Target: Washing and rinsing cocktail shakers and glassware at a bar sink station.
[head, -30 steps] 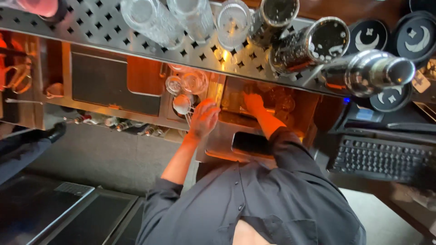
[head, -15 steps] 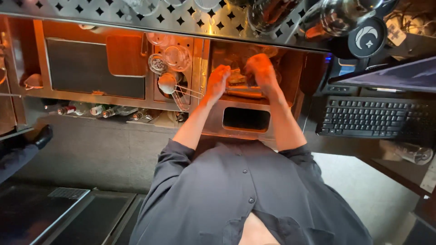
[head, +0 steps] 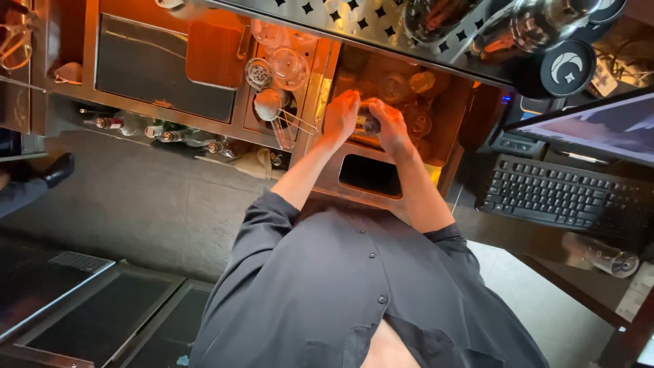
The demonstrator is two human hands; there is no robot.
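Both hands, left (head: 343, 112) and right (head: 388, 123), meet around a small dark object (head: 372, 125) over the sink (head: 381, 178), glasses (head: 289, 65) near the bench's rear edge, keyboard (head: 545, 193) rightward.

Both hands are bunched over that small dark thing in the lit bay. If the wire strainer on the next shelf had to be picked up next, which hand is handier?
Probably the left hand. It sits on the side nearer the wire strainer, while the right hand lies farther off and would have to cross over the small dark object both hands touch.
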